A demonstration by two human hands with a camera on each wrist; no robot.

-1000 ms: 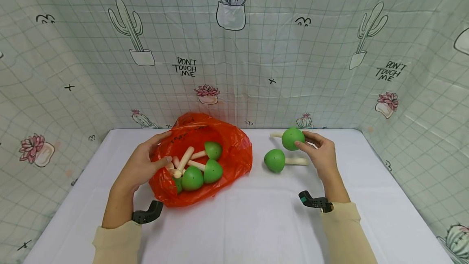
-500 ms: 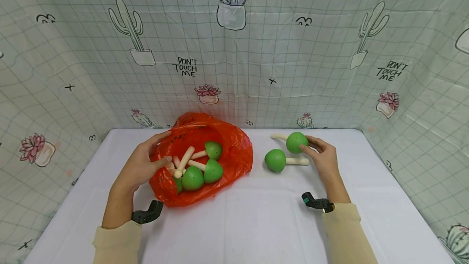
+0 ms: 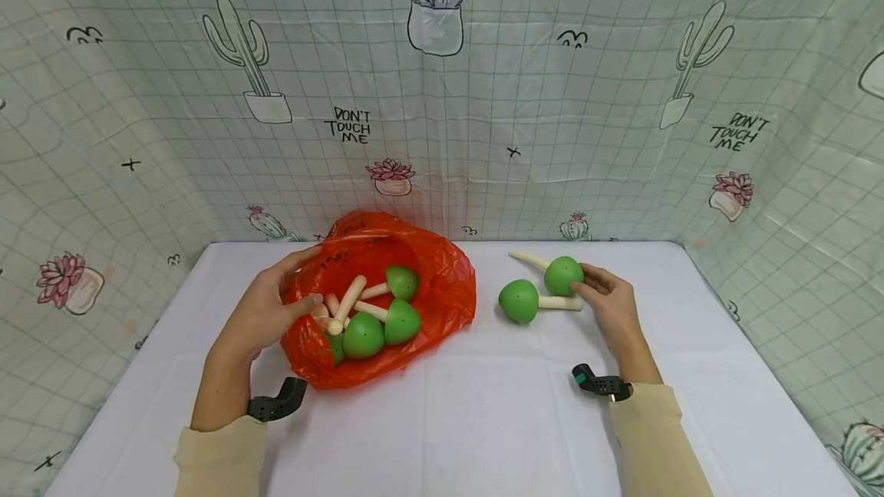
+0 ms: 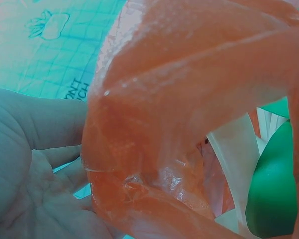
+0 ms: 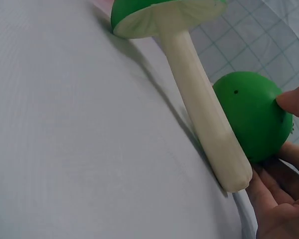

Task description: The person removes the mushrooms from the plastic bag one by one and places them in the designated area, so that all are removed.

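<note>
My left hand (image 3: 265,311) grips the left side of an open red plastic bag (image 3: 445,278), its thumb over the rim. Inside lie several toy mushrooms (image 3: 363,336) with green caps and cream stems; some are partly hidden by the bag's folds. On the right, my right hand (image 3: 613,304) pinches the green cap of another toy mushroom (image 3: 564,276), whose stem points left and away. Just in front of that one, a further toy mushroom (image 3: 519,301) lies on its side, stem to the right. In the right wrist view the held cap (image 5: 251,114) sits behind this stem (image 5: 199,99).
A white cloth (image 3: 483,420) covers the table. Behind and at both sides hangs a curtain (image 3: 442,98) with a grid and plant drawings, close to the table's far edge. Each wrist wears a black camera band (image 3: 601,383).
My right hand has moved slightly right and nearer with the mushroom, whose stem now angles more away from me. The left hand, bag and other mushrooms have stayed put.
</note>
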